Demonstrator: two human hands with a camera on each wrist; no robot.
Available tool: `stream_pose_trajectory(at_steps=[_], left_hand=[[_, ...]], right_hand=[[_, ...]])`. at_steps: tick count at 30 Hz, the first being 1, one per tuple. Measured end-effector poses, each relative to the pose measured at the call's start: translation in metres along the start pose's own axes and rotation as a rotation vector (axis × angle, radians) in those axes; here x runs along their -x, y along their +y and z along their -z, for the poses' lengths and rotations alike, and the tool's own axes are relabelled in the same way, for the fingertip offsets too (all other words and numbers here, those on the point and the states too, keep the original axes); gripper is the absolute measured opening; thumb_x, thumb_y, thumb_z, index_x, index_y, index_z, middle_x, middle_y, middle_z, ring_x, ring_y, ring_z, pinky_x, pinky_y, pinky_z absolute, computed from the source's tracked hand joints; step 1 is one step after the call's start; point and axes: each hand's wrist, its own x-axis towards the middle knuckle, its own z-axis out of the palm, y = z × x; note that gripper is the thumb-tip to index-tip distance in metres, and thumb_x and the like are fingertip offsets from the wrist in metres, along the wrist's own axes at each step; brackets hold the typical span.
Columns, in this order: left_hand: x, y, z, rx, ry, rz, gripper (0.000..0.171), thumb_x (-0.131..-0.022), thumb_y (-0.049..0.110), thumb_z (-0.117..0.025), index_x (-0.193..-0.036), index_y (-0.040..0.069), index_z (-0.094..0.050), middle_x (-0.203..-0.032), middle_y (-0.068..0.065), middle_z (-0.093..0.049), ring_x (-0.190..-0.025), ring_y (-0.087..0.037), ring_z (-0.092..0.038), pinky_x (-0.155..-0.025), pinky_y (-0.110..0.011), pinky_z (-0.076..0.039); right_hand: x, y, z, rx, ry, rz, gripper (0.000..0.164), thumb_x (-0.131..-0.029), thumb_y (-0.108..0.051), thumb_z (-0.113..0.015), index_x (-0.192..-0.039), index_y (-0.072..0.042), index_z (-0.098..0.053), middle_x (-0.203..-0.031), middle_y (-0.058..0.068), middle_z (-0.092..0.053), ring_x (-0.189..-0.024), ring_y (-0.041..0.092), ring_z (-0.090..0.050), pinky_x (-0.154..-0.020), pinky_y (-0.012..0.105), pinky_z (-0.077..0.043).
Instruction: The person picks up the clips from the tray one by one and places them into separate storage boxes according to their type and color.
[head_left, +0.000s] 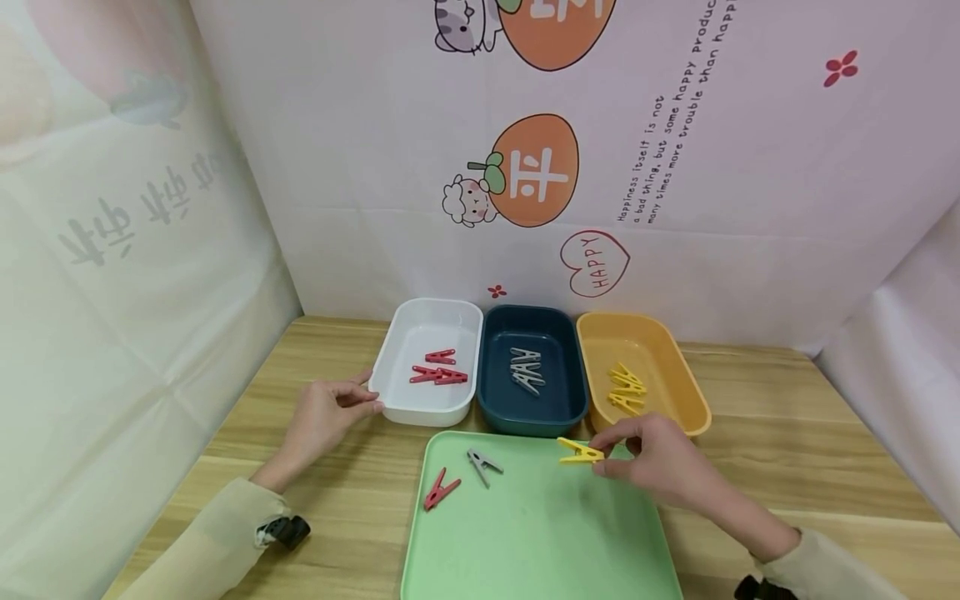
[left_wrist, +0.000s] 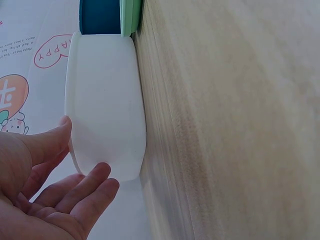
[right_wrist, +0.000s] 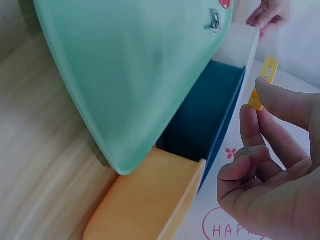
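My right hand pinches a yellow clothespin between thumb and fingers, above the far right part of the green tray. In the right wrist view the same yellow clothespin sticks up past the thumb. My left hand touches the near left corner of the white bin, thumb at its rim and the other fingers loosely bent beside the wall. On the tray lie a red clothespin and a grey clothespin.
Three bins stand side by side behind the tray. Red clothespins lie in the white one, grey clothespins in the dark blue bin, yellow clothespins in the orange-yellow bin. A printed cloth hangs behind the wooden table.
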Motion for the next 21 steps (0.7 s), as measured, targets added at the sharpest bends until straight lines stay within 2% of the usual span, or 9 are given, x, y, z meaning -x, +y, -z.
stream_pose_trajectory(at_steps=[8,16,21], left_hand=[[0.0,0.001,0.0,0.004,-0.003,-0.001,0.006,-0.085,0.003,-0.088,-0.088,0.004,-0.082,-0.129,-0.022,-0.068,-0.115,-0.037,-0.071,-0.072,-0.018,-0.059],[0.001,0.001,0.001,0.009,-0.011,-0.01,0.006,-0.086,0.002,-0.087,-0.09,0.003,-0.082,-0.132,-0.022,-0.067,-0.118,-0.039,-0.069,-0.077,-0.024,-0.061],[0.001,0.0,0.001,0.009,-0.007,-0.011,0.007,-0.086,0.003,-0.088,-0.09,0.003,-0.082,-0.132,-0.021,-0.067,-0.118,-0.039,-0.069,-0.08,-0.026,-0.061]], right_hand=[[-0.008,0.002,0.018,-0.002,0.043,-0.005,0.013,-0.084,-0.013,-0.09,-0.096,-0.013,-0.084,-0.079,-0.006,-0.069,-0.062,0.017,-0.042,-0.054,0.027,-0.029],[-0.019,0.008,0.038,0.028,0.144,-0.006,0.017,-0.084,-0.013,-0.09,-0.099,-0.008,-0.084,-0.081,-0.002,-0.069,-0.063,0.018,-0.041,-0.052,0.028,-0.028],[-0.027,0.015,0.052,0.039,0.14,-0.03,0.022,-0.087,-0.018,-0.089,-0.104,-0.006,-0.083,-0.084,0.0,-0.068,-0.062,0.018,-0.039,-0.05,0.027,-0.027]])
